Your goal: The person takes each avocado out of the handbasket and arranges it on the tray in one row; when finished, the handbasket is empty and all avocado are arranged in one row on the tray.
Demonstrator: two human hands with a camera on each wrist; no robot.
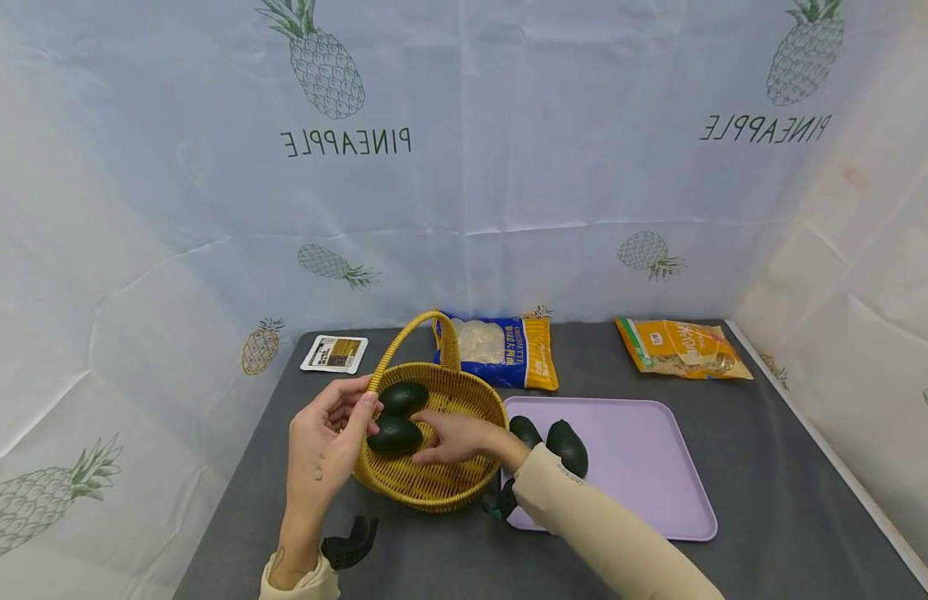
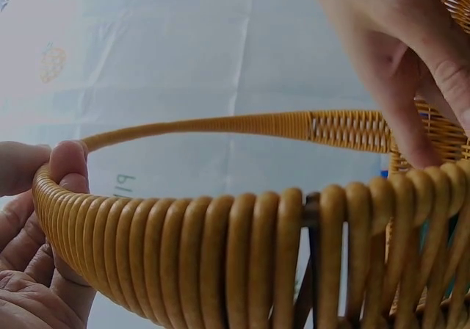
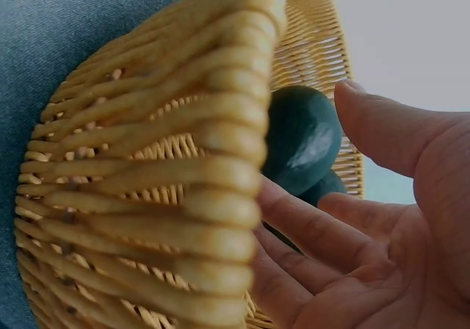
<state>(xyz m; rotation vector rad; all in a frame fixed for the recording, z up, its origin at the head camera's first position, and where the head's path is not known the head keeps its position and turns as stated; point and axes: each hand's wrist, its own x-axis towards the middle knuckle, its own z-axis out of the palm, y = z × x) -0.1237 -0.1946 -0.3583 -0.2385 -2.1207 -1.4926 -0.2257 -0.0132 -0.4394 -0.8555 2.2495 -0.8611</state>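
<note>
Lying in basket (image 1: 471, 402), avocados (image 1: 403, 399), long axes sideways

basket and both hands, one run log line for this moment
left hand: holding handle | right hand: in basket, thumb spread, near two avocados | tray: more avocados
</note>
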